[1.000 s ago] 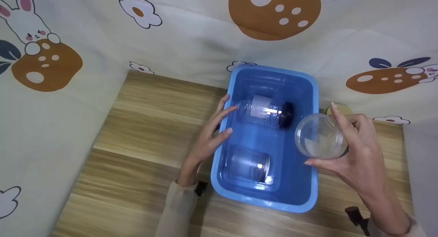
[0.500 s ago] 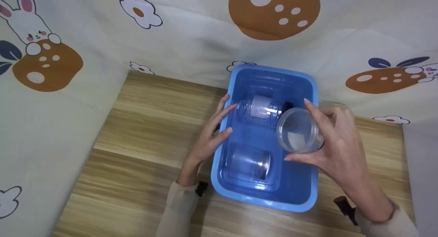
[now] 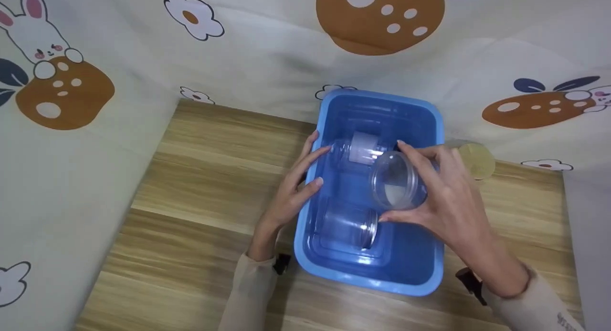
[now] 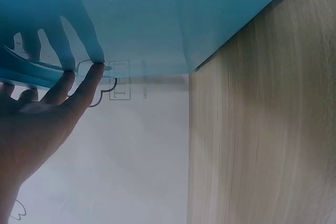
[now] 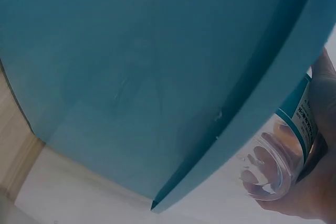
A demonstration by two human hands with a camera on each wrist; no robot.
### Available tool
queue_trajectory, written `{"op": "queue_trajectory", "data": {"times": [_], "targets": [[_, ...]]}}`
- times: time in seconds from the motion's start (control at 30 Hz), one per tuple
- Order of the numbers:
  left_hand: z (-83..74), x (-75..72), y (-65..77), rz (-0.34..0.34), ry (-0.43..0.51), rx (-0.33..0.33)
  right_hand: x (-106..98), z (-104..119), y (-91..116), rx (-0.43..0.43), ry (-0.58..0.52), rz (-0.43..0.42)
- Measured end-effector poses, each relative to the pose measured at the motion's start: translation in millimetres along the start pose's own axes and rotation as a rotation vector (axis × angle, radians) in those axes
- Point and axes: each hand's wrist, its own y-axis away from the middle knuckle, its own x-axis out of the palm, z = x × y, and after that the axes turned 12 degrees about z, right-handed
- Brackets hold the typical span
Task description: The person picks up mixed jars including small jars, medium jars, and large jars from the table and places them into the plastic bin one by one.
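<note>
My right hand (image 3: 453,197) holds a clear plastic jar (image 3: 389,180) over the inside of a blue plastic tub (image 3: 367,284), thumb on one side and fingers on the other. In the right wrist view this jar (image 5: 273,166) shows a green and white label. My left hand (image 3: 289,197) rests at the tub's left rim with its fingers spread and fairly straight; the left wrist view has the fingertips touching the blue wall. Two clear jars lie on their sides in the tub: one with a pale label (image 3: 363,148), partly hidden, and another (image 3: 343,228) nearer me.
A round yellowish thing (image 3: 477,161) stands right of the tub, against the patterned cloth (image 3: 267,58) at the back. Beneath the tub is a wood-grain tabletop (image 3: 191,178). The cloth also hangs along the left side.
My right hand has carried the jar leftward, from the tub's right rim to over its middle, uncovering the yellowish round thing. My left hand has stayed at the rim.
</note>
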Motion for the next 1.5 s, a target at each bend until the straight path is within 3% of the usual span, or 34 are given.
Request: {"op": "queue_trajectory", "data": {"times": [0.5,0.73,1.5], "targets": [[-0.2,0.6,-0.6,0.016,0.020,-0.002,28.5,-5.7,-5.7,0.005,0.027,0.090],[-0.5,-0.5,0.4,0.014,0.016,0.013,37.2,-6.4,-9.5,-0.033,0.037,0.116],[0.3,-0.5,1.1,0.009,0.029,-0.005,57.3,0.5,-28.2,0.000,0.042,0.330]]}}
